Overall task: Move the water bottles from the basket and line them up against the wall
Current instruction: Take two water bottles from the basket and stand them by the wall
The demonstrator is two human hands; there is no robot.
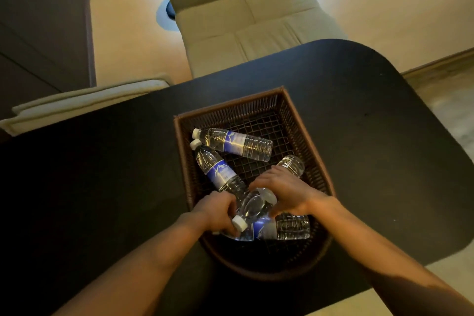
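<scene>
Brown basket: woven, on the black table, nearer the table's near edge than its far one; all visible bottles lie inside.
Left hand: at the basket's near left, fingers curled round a clear bottle with its white cap toward the near edge.
Right hand: closed over a second bottle, base poking out toward the basket's right wall; how firmly, hard to tell.
Near bottle: on its side under both hands.
Left bottle: slanting, cap at the far left.
Far bottle: lying across the basket's middle.
Beyond the table's far edge: cream chair.
</scene>
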